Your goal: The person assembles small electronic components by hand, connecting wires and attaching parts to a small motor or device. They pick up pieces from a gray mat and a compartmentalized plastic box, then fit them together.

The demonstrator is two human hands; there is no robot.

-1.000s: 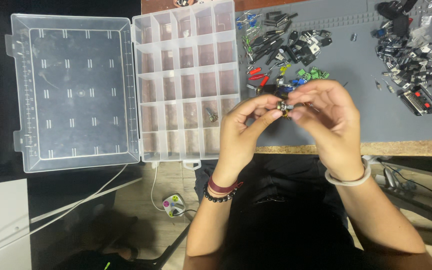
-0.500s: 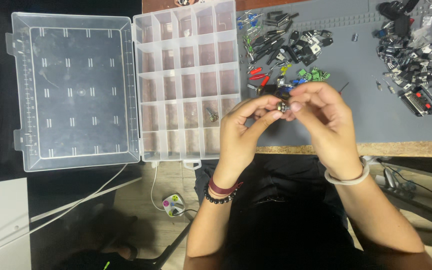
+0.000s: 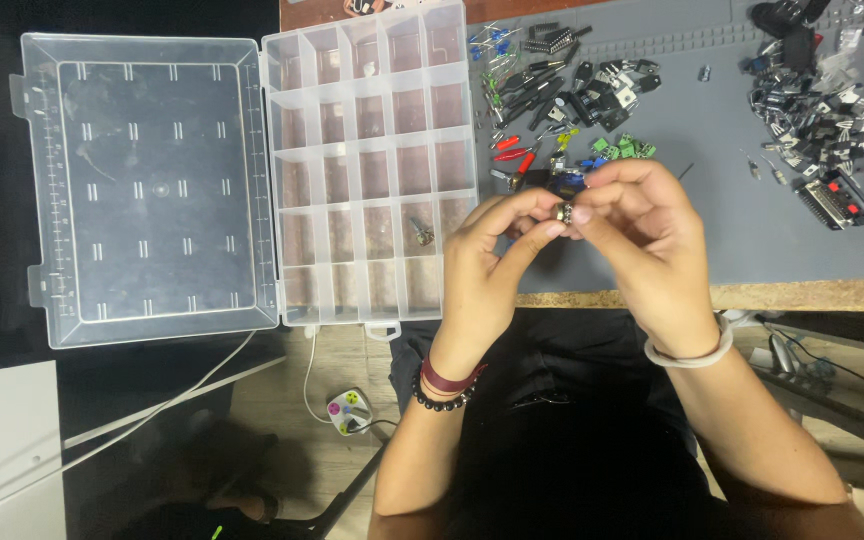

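My left hand (image 3: 492, 262) and my right hand (image 3: 642, 235) meet above the table's front edge and together pinch a small round metal component (image 3: 565, 212) between their fingertips. Just left of my hands stands a clear plastic organiser box (image 3: 372, 165) with many compartments; one compartment holds a small metal part (image 3: 420, 235). Its lid (image 3: 147, 190) lies open flat to the left. Behind my fingers lies a pile of small electronic parts (image 3: 562, 110) in black, red, green and blue on a grey mat (image 3: 712, 150).
A second heap of dark components (image 3: 822, 100) lies at the mat's far right, with a black connector strip (image 3: 837, 200) beside it. Below the table edge are white cables (image 3: 212, 385) and a small plug adapter (image 3: 350, 410) on the floor.
Both hands have stayed together on the small component, shifting only slightly; the fingers have turned it a little.
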